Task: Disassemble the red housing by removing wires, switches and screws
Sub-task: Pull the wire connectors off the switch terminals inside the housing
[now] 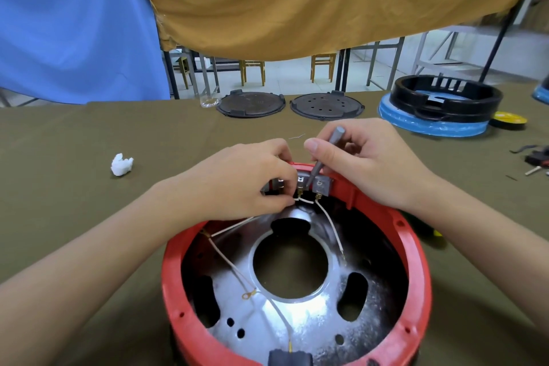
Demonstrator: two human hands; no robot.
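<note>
Red housing (416,291) sits open side up at the worktop's (74,187) near edge, centre. L. hand (237,178) pinches a white wire (303,201) by the switches (320,186) on the far rim; r. hand (365,163) grips a grey screwdriver (326,154), tip at a switch. Two black lids (251,104) lie along the far edge, w/ a white wad (121,165) to the left.

We see the housing (297,261) nearest us on the table (74,157), wires (237,273) lying inside it. Both hands meet at its far rim: left hand (237,178) left of the right hand (365,163) (which holds what seems a screwdriver (326,154)). Two discs (251,104) lie behind, a wad (121,165) far left.
</note>
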